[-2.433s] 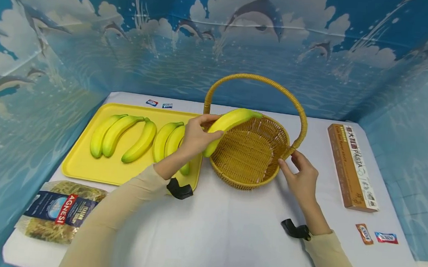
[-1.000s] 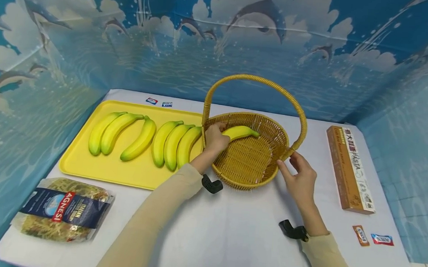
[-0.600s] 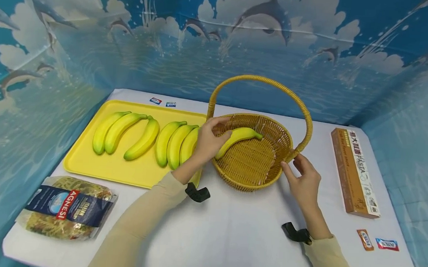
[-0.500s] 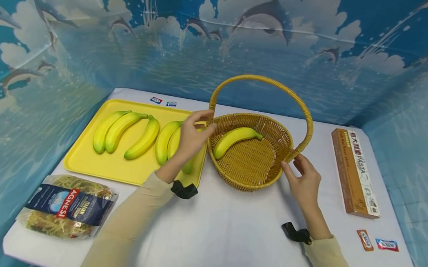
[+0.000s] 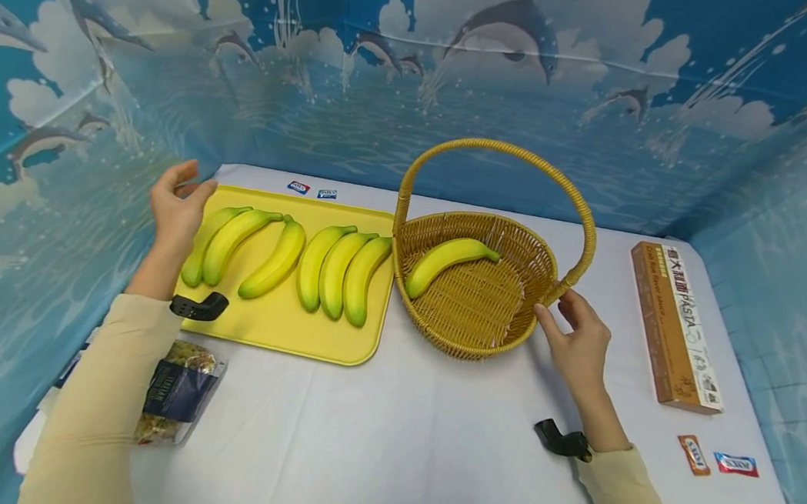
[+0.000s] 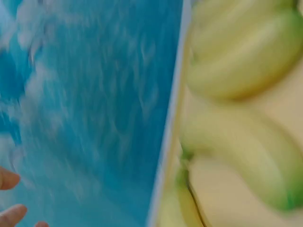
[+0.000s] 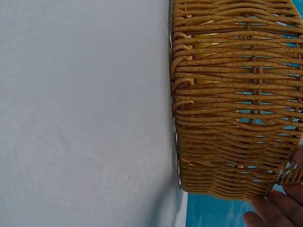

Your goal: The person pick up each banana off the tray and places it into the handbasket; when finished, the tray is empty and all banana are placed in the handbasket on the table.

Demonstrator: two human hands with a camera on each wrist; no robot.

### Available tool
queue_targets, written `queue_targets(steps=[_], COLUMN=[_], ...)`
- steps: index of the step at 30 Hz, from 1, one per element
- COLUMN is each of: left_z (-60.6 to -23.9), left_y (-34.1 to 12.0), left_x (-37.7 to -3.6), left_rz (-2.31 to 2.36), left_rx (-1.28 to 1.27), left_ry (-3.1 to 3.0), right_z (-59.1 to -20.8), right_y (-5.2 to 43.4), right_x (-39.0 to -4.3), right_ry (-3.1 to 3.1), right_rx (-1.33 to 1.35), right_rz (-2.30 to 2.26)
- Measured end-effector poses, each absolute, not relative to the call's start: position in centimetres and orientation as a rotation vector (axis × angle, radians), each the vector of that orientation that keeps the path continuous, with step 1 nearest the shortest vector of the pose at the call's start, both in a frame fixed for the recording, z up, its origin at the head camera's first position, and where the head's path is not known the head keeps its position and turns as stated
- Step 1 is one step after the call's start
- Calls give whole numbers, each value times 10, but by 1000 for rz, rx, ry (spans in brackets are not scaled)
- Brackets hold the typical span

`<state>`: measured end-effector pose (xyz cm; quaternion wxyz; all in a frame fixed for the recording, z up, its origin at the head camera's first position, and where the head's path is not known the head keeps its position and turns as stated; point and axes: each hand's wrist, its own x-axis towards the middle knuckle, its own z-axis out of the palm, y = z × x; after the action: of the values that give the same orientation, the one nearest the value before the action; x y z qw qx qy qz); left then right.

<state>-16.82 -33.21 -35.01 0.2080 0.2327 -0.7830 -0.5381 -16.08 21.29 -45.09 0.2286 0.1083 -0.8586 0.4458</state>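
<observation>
My left hand hovers over the far left of the yellow tray, thumb and fingers apart with nothing between them. Below and beside it lie several yellow-green bananas; the leftmost is partly hidden by the hand. The blurred left wrist view has a curved banana and my left fingertips well apart from it. One banana rests inside the round wicker basket, stem toward the right. My right hand grips the basket's right rim at the foot of its handle; fingertips show at the woven side.
A bag of pasta lies at front left, partly under the left sleeve. A long pasta box stands to the right of the basket. Small wrapped sweets lie at the right, others behind the tray. A dolphin-print curtain encloses the table.
My left hand laid a banana in the basket, let go, and moved left across the tray to its far end. My right hand has stayed on the basket's rim.
</observation>
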Motion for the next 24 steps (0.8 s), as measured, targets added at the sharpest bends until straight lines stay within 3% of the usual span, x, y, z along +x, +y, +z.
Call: queue_targets(steps=[9, 24], left_z=[-380, -434], left_y=[-378, -410], left_x=[-164, -163], left_rz=[-1572, -1518], left_rx=[940, 1096], left_ry=[-2181, -2541], right_z=[-451, -452], right_y=[214, 215], right_x=[-161, -162], right_ry=[-2385, -2359], right_rx=[278, 319], right_rz=[1220, 1210])
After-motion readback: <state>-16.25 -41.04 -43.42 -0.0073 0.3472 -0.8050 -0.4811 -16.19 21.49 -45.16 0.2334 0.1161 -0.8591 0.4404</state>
